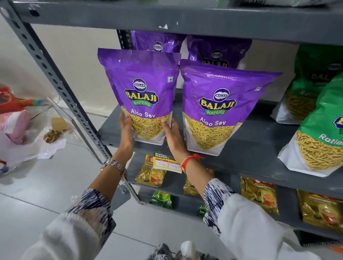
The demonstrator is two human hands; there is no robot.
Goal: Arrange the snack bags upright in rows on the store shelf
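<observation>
both hands' fingers [125, 121] clasp upright purple aloo sev bag [140, 93] on shelf [244, 144].

Left grip [125, 133]: bare, silver metal link watch [114, 165] at wrist. Right grip [174, 138]: bare, thin red-orange thread band [189, 160] tied at wrist, loose ends sticking out. Both forearms: white loose fabric sleeves [260, 228] with dark-blue-and-white streak-patterned cuffs [216, 192], pushed up. Same streaked fabric plus white cloth at bottom centre of view.
</observation>
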